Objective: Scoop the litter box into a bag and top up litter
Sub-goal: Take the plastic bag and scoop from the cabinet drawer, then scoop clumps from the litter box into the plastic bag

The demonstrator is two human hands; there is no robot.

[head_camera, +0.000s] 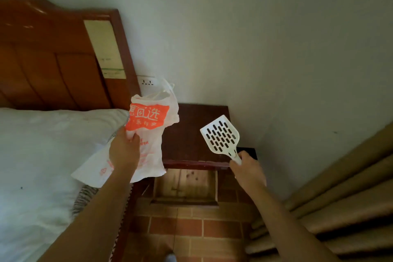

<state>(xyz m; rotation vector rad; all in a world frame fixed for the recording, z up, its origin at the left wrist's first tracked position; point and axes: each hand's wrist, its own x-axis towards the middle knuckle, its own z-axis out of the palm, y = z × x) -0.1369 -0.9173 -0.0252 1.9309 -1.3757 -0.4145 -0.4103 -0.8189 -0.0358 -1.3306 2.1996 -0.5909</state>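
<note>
No litter box is showing, so the step in hand is probably carrying the tools to it: the plastic bag wants its mouth kept findable, the slotted scoop held clear of the wall. The left hand is gripping the bag by its middle, beside the bed; the right hand is clasping the scoop's handle, fingers curled, above the dark tabletop

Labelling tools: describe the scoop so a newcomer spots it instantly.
Right of the wooden headboard stands a dark bedside table. Above its front right corner, the right hand holds the scoop by its handle: white, flat, slotted, unlike the soft printed bag.
</note>
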